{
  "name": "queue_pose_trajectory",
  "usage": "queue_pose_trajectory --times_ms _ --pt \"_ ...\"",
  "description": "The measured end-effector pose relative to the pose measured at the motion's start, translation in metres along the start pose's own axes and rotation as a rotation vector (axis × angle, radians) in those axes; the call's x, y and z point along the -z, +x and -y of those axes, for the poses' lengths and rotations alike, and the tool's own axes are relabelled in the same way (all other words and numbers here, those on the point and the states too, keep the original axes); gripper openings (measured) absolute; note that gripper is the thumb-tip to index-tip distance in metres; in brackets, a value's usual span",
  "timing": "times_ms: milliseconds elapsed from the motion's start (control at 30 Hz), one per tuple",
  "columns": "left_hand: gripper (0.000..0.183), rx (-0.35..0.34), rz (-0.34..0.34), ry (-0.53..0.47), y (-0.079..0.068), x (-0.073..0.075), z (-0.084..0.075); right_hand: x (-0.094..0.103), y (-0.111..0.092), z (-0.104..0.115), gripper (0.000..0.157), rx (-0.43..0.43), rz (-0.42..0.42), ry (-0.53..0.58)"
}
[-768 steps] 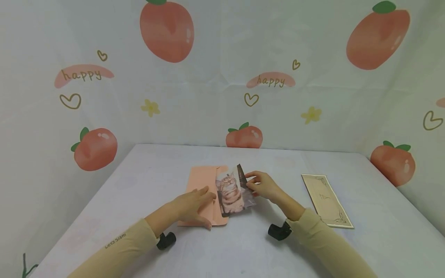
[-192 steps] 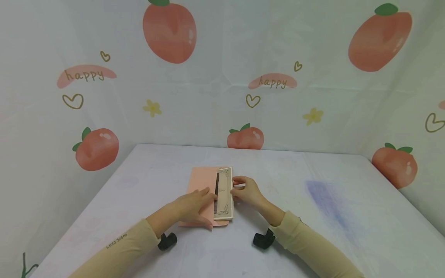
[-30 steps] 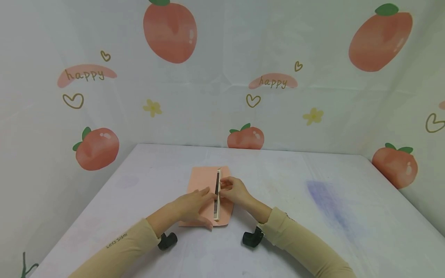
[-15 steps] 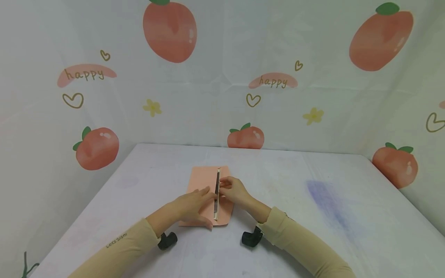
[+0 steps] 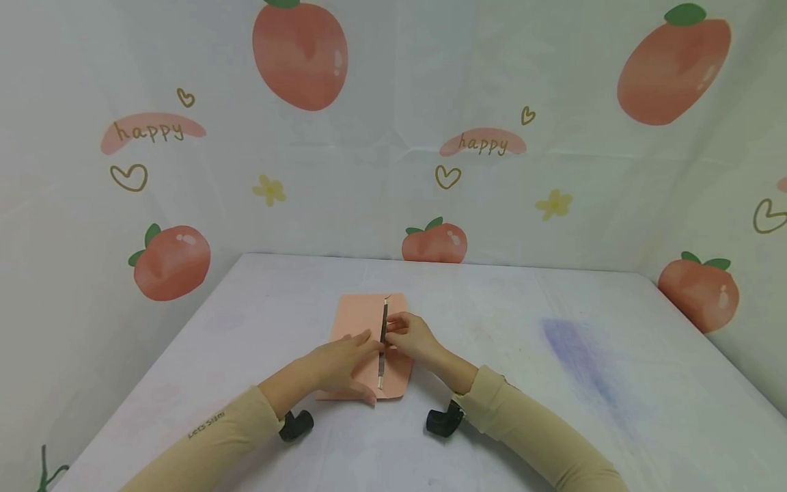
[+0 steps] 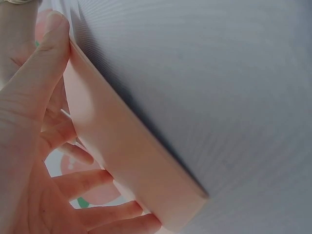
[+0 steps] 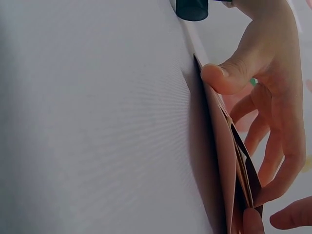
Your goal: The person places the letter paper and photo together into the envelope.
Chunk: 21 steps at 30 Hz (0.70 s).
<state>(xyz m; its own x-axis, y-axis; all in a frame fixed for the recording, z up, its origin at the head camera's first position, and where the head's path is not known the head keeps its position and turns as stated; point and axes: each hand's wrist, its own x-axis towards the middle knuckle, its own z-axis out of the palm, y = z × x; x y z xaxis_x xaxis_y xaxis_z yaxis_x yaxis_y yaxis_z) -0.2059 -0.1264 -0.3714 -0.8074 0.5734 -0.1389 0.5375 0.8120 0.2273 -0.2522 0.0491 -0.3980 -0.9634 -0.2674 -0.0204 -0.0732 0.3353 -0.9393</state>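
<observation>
A pink envelope (image 5: 356,311) lies on the table with its flap (image 5: 399,374) unfolded to the right. My left hand (image 5: 338,362) rests on it, fingers extended toward the opening and thumb near the front edge. In the opening, a narrow dark strip of the photo (image 5: 381,369) shows. The right wrist view catches the edge of a cream card (image 7: 245,178) inside the parted mouth. My right hand (image 5: 418,338) bends its fingers against the opening, the thumb (image 7: 253,222) at the card's edge and a finger held apart from it. Most of both inserts is hidden inside.
A purple smudge (image 5: 578,362) marks the white table (image 5: 492,307) on the right. Black wrist cameras (image 5: 444,419) hang below both forearms. A white cloth (image 5: 369,171) printed with peaches rises behind the table.
Long before, my right hand held a cat photo at the envelope while the cream card lay at right. Since then the card has slid left into the opening; its last cream sliver has just narrowed away.
</observation>
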Motion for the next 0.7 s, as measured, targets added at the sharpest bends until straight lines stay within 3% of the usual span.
queue_pose_trajectory --times_ms 700 --pt "0.086 0.024 0.015 -0.002 0.0012 -0.0004 -0.0002 -0.0008 0.0001 0.0014 0.038 -0.032 0.017 0.000"
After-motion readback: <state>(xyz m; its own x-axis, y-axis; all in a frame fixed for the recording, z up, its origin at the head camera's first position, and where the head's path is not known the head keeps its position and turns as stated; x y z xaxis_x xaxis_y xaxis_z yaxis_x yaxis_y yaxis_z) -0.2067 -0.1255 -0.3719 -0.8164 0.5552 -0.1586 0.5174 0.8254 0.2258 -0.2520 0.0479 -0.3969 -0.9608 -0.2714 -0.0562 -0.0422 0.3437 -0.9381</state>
